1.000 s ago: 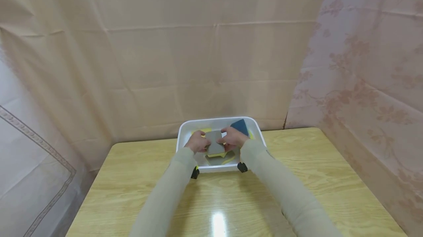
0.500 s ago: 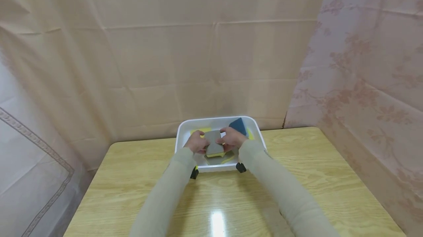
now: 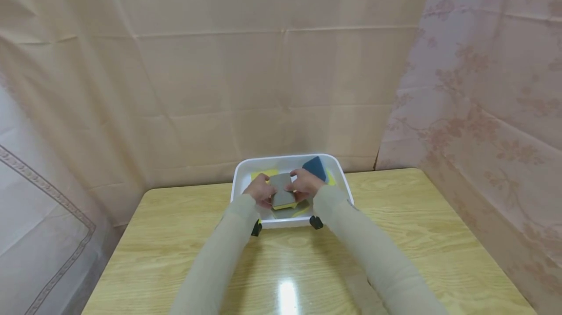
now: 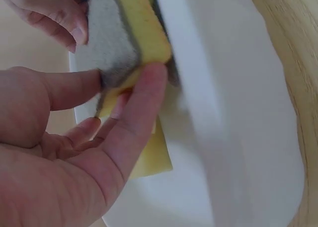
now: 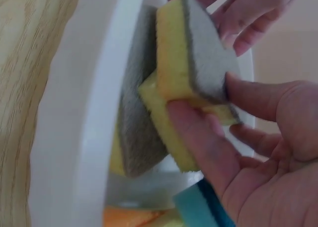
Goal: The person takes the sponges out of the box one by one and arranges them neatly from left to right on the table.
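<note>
A scouring sponge (image 3: 283, 189), grey on top with a yellow foam underside, is held between both hands inside a white plastic tub (image 3: 290, 223). My left hand (image 3: 260, 190) pinches its left side, thumb on the grey face and fingers against the foam. On the opposite side my right hand (image 3: 306, 184) grips it in the same way. Below it, in the right wrist view, lie another grey-and-yellow sponge (image 5: 141, 93) and a yellow sponge (image 5: 169, 122). A dark blue sponge (image 3: 314, 168) leans at the tub's back right corner.
The tub stands at the far edge of a wooden table (image 3: 184, 237), close to a beige curtain (image 3: 263, 86). Inside it, a teal sponge (image 5: 196, 207) and an orange piece (image 5: 131, 217) show in the right wrist view. Patterned cloth (image 3: 483, 110) hangs on the right.
Both hands keep their hold on the sponge, with hardly any movement against the tub. The whole head view has drifted slightly.
</note>
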The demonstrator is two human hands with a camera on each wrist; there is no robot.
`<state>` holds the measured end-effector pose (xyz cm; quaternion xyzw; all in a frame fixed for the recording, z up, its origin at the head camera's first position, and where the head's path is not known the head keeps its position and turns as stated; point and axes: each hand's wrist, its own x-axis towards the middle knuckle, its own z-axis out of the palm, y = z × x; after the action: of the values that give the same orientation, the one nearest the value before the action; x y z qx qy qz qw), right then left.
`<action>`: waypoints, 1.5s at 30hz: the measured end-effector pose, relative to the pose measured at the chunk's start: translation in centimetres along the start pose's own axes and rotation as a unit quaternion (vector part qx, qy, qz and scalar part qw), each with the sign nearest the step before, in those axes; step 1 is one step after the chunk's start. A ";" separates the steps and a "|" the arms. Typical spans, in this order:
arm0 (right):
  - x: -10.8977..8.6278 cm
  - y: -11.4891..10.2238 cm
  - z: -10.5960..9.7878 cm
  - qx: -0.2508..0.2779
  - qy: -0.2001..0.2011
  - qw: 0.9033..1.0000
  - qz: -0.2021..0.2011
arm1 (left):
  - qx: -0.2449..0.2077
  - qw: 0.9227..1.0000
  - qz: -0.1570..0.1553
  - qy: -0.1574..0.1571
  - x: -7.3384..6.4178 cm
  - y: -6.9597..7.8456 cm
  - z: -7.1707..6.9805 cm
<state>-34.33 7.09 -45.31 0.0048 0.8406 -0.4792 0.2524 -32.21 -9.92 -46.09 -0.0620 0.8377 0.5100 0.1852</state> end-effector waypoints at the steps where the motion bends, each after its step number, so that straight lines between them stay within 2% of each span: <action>1: -0.1 -0.1 0.0 -0.001 0.000 1.000 0.001 | 0.001 1.000 -0.002 -0.001 0.0 0.1 0.0; 9: -0.6 -0.9 -0.1 -0.020 -0.005 1.000 0.011 | -0.017 0.999 -0.026 -0.012 -0.5 0.9 -0.1; 15: -0.7 -0.7 -0.2 -0.007 -0.016 1.000 0.012 | -0.029 0.999 -0.023 -0.015 -0.9 0.8 -0.1; 22: -0.9 -0.5 -0.3 -0.010 -0.020 1.000 -0.010 | -0.044 0.999 0.002 -0.009 -0.6 0.2 -0.2; 27: -1.2 -0.7 -0.6 0.001 -0.018 1.000 -0.025 | -0.068 0.998 0.019 -0.008 -0.7 0.4 -0.6; 31: -1.6 -1.0 -1.0 0.022 -0.021 0.999 -0.038 | -0.076 0.996 0.043 -0.005 -1.2 0.7 -1.0; 37: -2.4 -1.3 -1.7 0.029 -0.031 0.997 -0.060 | -0.093 0.994 0.063 -0.011 -2.1 1.0 -1.4; 45: -3.9 -1.8 -1.5 0.058 -0.041 0.993 -0.098 | -0.115 0.990 0.083 -0.009 -4.0 0.8 -2.1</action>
<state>-31.94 8.25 -41.59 -0.0829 0.7969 -0.5492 0.2376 -29.25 -11.70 -43.07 -0.0083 0.7740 0.6172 0.1409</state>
